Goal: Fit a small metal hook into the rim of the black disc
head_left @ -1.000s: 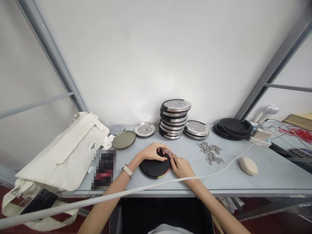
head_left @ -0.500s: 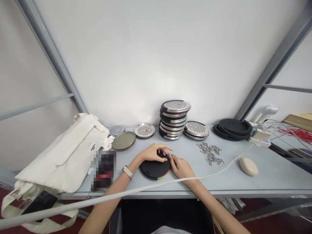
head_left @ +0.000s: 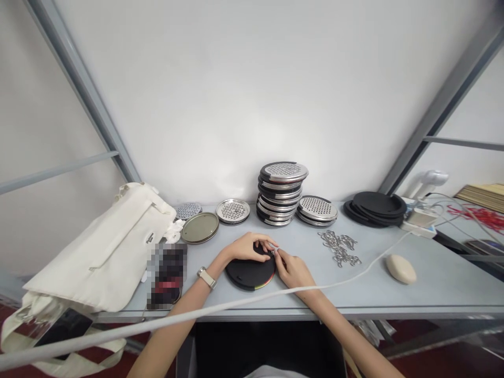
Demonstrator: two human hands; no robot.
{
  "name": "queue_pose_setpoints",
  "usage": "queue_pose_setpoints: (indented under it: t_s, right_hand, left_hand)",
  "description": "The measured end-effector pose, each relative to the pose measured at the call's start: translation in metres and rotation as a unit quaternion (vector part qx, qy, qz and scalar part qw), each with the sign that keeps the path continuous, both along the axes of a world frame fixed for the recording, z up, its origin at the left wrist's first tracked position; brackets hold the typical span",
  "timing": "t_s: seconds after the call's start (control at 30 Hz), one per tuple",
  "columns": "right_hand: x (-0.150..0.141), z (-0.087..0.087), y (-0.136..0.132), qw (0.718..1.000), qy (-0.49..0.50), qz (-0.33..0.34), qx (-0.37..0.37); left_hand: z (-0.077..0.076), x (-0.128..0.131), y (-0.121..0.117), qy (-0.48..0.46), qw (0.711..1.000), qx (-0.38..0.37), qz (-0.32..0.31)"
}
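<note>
A black round disc (head_left: pixel 247 274) with a thin coloured strip at its lower right edge lies flat on the table in front of me. My left hand (head_left: pixel 252 248) is over the far part of the disc, its thumb pressed on the surface and its fingers curved toward the right edge. At that edge my right hand (head_left: pixel 289 266) pinches a small shiny metal piece (head_left: pixel 272 251), mostly hidden by the fingertips. Similar wire clips (head_left: pixel 339 248) lie in a loose pile to the right.
Behind stands a tall stack of round graters (head_left: pixel 281 197), with a shorter grater stack (head_left: pixel 317 209) beside it. Black discs (head_left: pixel 376 207) are piled farther right. A white cable (head_left: pixel 244 300) crosses in front. Left are a white bag (head_left: pixel 98 252) and an olive lid (head_left: pixel 200 228); a beige oval object (head_left: pixel 401 269) lies right.
Almost nothing differs. The fingertips of both hands shift slightly around the small metal piece; the disc stays in place.
</note>
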State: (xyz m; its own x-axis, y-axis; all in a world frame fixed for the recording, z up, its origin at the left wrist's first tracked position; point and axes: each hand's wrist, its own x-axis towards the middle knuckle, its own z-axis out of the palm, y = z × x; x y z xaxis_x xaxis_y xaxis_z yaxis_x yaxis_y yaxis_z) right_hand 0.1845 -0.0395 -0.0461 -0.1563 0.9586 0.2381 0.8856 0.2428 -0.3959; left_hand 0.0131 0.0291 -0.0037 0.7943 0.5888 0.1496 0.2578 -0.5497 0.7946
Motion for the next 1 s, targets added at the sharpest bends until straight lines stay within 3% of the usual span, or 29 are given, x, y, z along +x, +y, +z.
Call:
queue_pose_setpoints:
  t_s: [0.37,1.0]
  right_hand:
    - [-0.0031,-0.0033,0.0036,0.997,-0.076,-0.021,0.015]
    - [-0.0010,-0.0027,0.0018,0.999,-0.040,0.006,0.011]
  left_hand:
    - [0.0037,0.0023,-0.0022,0.023,1.000,0.006,0.014]
    - [0.0029,0.0002,-0.0006,0.011,1.000,0.000,0.002]
